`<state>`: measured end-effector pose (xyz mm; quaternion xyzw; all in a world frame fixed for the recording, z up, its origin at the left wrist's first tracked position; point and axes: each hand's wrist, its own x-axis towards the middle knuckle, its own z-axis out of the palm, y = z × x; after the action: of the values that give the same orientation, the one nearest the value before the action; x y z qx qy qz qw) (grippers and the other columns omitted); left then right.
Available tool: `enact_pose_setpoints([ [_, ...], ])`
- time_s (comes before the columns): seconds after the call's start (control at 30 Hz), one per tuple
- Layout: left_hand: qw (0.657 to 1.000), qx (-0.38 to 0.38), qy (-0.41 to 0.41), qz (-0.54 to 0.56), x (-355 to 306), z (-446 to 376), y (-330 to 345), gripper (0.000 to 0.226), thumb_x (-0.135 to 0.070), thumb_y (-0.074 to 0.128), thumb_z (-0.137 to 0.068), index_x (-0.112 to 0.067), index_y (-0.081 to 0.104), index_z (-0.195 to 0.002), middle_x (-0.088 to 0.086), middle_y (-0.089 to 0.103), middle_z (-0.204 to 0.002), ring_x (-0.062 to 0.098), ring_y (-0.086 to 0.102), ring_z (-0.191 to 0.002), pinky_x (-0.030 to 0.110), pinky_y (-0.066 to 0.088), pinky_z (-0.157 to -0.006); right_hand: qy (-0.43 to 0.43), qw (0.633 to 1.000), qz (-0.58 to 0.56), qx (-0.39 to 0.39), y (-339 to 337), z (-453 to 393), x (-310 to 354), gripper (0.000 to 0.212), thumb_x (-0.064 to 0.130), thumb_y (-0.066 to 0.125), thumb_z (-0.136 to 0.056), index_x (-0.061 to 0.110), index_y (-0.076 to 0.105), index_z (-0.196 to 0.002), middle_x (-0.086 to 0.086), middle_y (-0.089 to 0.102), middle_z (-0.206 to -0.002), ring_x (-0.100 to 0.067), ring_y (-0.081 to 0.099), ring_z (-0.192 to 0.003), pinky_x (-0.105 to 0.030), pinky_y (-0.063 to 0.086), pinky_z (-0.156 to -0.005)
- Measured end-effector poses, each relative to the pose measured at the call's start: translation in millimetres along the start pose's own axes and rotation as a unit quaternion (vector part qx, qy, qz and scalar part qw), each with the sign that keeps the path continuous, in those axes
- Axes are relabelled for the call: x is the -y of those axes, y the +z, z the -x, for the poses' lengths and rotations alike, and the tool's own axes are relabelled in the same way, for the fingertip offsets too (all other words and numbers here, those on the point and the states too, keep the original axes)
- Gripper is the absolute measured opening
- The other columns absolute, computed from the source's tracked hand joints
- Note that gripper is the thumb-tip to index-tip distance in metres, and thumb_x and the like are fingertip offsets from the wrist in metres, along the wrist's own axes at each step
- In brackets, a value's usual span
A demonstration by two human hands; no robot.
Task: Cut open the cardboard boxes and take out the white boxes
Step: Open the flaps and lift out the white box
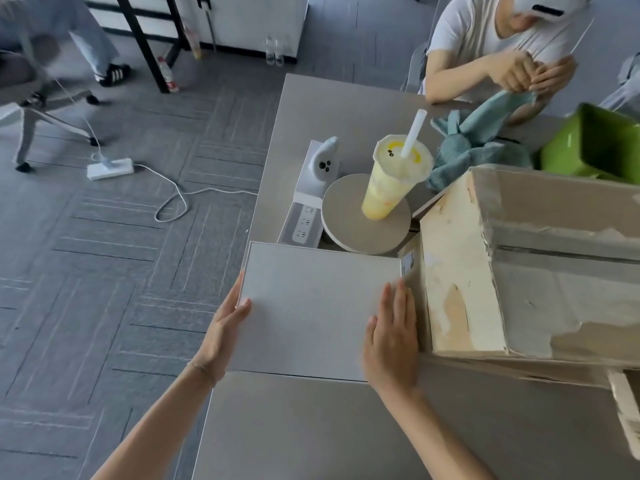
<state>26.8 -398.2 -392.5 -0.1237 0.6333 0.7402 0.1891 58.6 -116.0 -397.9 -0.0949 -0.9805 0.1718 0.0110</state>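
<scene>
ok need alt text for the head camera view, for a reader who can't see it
Two bare hands hold a flat white box at a grey table's edge, the left hand at its left side, the right hand flat on top. A worn cardboard box lies right, a yellow drink behind.

Counting one white box [311,306] mid-frame, one cardboard box [526,265] at right, one yellow drink cup [391,181], one round disc [349,226] under it, one green bin [595,143] upper right, two clear bottles [274,51] up top.
</scene>
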Motion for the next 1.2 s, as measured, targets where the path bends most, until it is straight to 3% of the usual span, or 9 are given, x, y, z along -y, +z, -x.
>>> enact_pose_setpoints([
  [0.1, 0.99, -0.044, 0.034, -0.128, 0, -1, 1, 0.06, -0.031, 0.055, -0.1, -0.032, 0.036, -0.157, -0.011, 0.046, -0.156, 0.012, 0.042, -0.145, 0.047, 0.028, -0.123, 0.007, 1.0, 0.006, 0.02, 1, -3, 0, 0.062, 0.021, 0.032, -0.101, 0.001, 0.025, -0.159, -0.019, 0.016, -0.168, -0.037, 0.017, -0.155, -0.053, 0.023, -0.123],
  [0.2, 0.902, -0.151, 0.122, -0.386, -10, -1, 13, 0.066, -0.009, 0.05, -0.098, -0.023, 0.031, -0.16, -0.002, 0.04, -0.161, 0.021, 0.038, -0.148, 0.04, 0.034, -0.117, -0.014, 1.0, 0.014, 0.025, -6, -2, 4, 0.06, 0.024, 0.034, -0.102, 0.006, 0.029, -0.159, -0.019, 0.017, -0.168, -0.039, 0.015, -0.155, -0.058, 0.025, -0.12],
  [0.3, 0.848, -0.168, 0.241, -0.442, -29, 12, 49, 0.068, -0.002, 0.052, -0.094, -0.016, 0.033, -0.158, 0.006, 0.039, -0.161, 0.024, 0.032, -0.151, 0.045, 0.03, -0.121, -0.079, 0.997, -0.006, -0.004, -28, 13, 17, 0.06, 0.031, 0.033, -0.104, 0.016, 0.024, -0.162, -0.013, 0.013, -0.17, -0.034, 0.009, -0.157, -0.056, 0.022, -0.122],
  [0.47, 0.853, -0.11, 0.313, -0.402, -49, 61, 135, 0.056, -0.009, 0.05, -0.1, -0.024, 0.043, -0.154, -0.005, 0.044, -0.158, 0.012, 0.04, -0.145, 0.022, 0.027, -0.118, -0.159, 0.983, -0.081, -0.044, -82, 48, 25, 0.06, 0.031, 0.037, -0.109, 0.021, 0.014, -0.164, -0.006, 0.004, -0.172, -0.026, -0.001, -0.159, -0.051, 0.02, -0.125],
  [0.67, 0.868, -0.034, 0.333, -0.366, -43, 100, 232, 0.051, -0.012, 0.047, -0.1, -0.025, 0.049, -0.149, -0.006, 0.055, -0.149, 0.014, 0.05, -0.137, 0.016, 0.035, -0.11, -0.192, 0.972, -0.095, -0.096, -147, 89, -22, 0.056, 0.019, 0.042, -0.103, 0.009, 0.036, -0.157, -0.014, 0.033, -0.163, -0.031, 0.033, -0.15, -0.045, 0.036, -0.116],
  [0.8, 0.882, -0.059, 0.357, -0.303, -34, 128, 296, 0.053, -0.015, 0.046, -0.098, -0.018, 0.046, -0.151, 0.001, 0.057, -0.148, 0.019, 0.055, -0.135, 0.033, 0.045, -0.107, -0.202, 0.965, -0.091, -0.138, -189, 112, -77, 0.051, 0.021, 0.035, -0.104, 0.008, 0.042, -0.154, -0.012, 0.046, -0.155, -0.033, 0.046, -0.139, -0.044, 0.04, -0.11],
  [0.93, 0.849, -0.092, 0.437, -0.281, -17, 159, 363, 0.06, -0.001, 0.047, -0.094, 0.0, 0.037, -0.153, 0.013, 0.024, -0.167, 0.029, 0.02, -0.156, 0.043, 0.027, -0.124, -0.191, 0.963, -0.103, -0.16, -220, 117, -148, 0.053, 0.017, 0.046, -0.102, 0.012, 0.041, -0.155, -0.009, 0.048, -0.152, -0.031, 0.045, -0.138, -0.045, 0.039, -0.11],
  [1.03, 0.827, -0.051, 0.47, -0.304, -2, 171, 434, 0.056, 0.003, 0.048, -0.092, 0.003, 0.043, -0.148, 0.018, 0.031, -0.163, 0.032, 0.022, -0.155, 0.048, 0.024, -0.124, -0.185, 0.96, -0.121, -0.169, -232, 111, -213, 0.055, 0.019, 0.051, -0.101, 0.013, 0.041, -0.155, -0.008, 0.05, -0.15, -0.029, 0.046, -0.139, -0.045, 0.041, -0.11],
  [1.2, 0.853, -0.017, 0.417, -0.313, 29, 170, 546, 0.06, 0.006, 0.045, -0.091, -0.004, 0.044, -0.15, 0.009, 0.037, -0.162, 0.024, 0.032, -0.152, 0.048, 0.034, -0.12, -0.174, 0.962, -0.145, -0.149, -256, 107, -316, 0.052, 0.022, 0.053, -0.103, 0.012, 0.044, -0.153, -0.005, 0.05, -0.151, -0.024, 0.044, -0.14, -0.043, 0.042, -0.109],
])
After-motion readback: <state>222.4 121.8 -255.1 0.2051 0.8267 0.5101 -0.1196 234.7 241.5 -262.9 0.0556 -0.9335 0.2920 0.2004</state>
